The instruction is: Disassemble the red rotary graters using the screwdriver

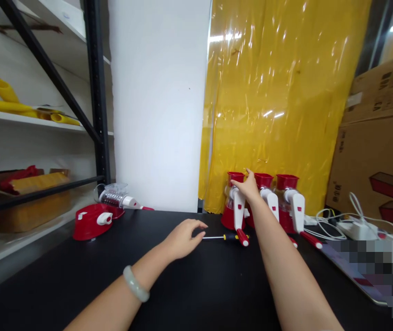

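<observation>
My left hand (184,239) hovers over the black table with thumb and fingers curved apart and nothing between them. Just right of its thumb lies a screwdriver (231,237) with a black-and-yellow handle, its shaft pointing left. My right hand (248,187) reaches forward to the leftmost rotary grater (229,216), its thumb and forefinger spread at the red hopper (236,176). Whether it touches the grater I cannot tell. Two more red-and-white rotary graters, a middle one (268,198) and a right one (287,204), stand upright beside it; my right arm partly covers the middle one.
At the back left sit a red grater base (91,223) and a clear grater body with a drum (113,195). White cables and an adapter (358,228) lie at right, near a tablet-like device (351,271). Shelving (96,92) borders the left, a cardboard box (372,151) the right.
</observation>
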Motion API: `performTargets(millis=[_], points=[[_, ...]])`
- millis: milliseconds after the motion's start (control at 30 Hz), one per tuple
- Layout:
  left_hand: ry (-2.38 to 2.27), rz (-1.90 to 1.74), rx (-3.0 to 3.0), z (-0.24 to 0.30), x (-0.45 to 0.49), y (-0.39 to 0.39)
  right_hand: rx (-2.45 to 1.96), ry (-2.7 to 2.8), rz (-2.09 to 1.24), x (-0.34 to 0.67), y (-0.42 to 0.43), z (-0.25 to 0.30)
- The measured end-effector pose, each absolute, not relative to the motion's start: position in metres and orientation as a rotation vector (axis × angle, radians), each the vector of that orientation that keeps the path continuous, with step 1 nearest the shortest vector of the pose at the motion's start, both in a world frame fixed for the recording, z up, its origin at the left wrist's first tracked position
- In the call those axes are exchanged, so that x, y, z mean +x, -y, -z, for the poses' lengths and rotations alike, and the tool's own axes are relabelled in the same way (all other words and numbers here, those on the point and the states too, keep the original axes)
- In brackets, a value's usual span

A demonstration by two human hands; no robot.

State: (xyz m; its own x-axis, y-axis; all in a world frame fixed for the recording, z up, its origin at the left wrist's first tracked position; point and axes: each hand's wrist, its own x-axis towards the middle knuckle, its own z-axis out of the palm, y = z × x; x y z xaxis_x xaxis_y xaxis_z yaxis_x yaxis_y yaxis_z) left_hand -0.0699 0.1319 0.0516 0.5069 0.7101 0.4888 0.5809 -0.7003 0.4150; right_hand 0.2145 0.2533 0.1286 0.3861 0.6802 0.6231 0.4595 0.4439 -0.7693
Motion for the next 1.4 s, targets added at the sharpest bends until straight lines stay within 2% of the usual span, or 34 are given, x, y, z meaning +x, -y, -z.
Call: performTargets(millis=[300,600,1167,1400], points=[[-1.087,-0.906,2.541,-0.047,-0.068,-0.134,-1.145,1.176,-0.503,0.222,-0.265,-0.107],[-1.089,-0.947,2.577,-0.046,-0.070,-0.140,-1.052,1.137,-0.636,0.225,-0.269,-0.109],[-1.124,-0.899,2.547,-0.049,-0.067,-0.136,-0.971,1.193,-0.487,0.201,-0.250,-0.120],[-1.197,-1.097,2.546,-0.041,-0.071,-0.146,-0.880,1.143,-0.352,0.181,-0.242,-0.134]])
